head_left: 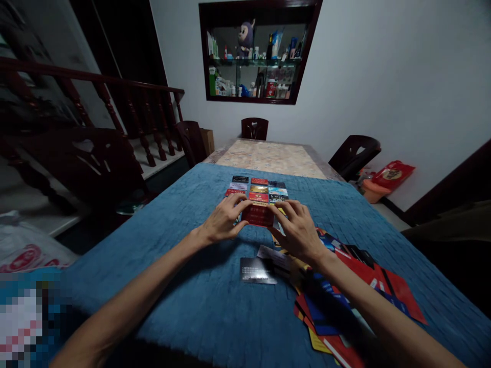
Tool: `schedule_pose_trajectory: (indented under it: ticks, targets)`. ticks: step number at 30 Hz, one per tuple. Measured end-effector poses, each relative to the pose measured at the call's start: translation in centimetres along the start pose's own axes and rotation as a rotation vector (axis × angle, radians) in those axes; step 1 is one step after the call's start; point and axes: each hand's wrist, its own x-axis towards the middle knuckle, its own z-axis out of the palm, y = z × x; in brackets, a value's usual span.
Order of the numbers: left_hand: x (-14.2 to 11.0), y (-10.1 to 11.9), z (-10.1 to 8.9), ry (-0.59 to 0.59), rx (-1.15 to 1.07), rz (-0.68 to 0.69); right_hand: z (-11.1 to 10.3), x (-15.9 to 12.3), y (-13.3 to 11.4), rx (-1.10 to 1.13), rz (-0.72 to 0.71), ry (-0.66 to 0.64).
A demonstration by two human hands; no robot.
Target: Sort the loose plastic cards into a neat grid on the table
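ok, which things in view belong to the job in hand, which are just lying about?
Job:
- red card, in left hand and right hand
- rows of cards
- grey card
- pile of cards

Lying about:
- red bag
- white bag
- plush toy

The held red card (258, 215) looks like smooth, glossy plastic, the blue cloth (184, 301) matt and rough-textured.
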Motion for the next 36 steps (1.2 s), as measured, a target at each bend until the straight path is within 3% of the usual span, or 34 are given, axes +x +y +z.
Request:
schedule_pose_trajectory:
  ticks: [6,16,26,36]
  targets:
    - [0.7,-2.0,-0.4,-0.046,0.131,0.012,1.4,2.1,1.3,-0.012,-0.018,-0.003]
    - [2.2,-6.4,-1.1,-0.154,0.19,-0.064,5.5,6.4,2.8,0.127,0.0,-0.147]
    - [3.5,-13.0,1.2,-0.229,0.094,-0.137,9.8,9.8,4.2,0.146,0.054,-0.311]
    - [4.4,-16.7,3.6,-0.344,0.075,-0.231,13.4,11.4,4.5,0.157,0.132,-0.444]
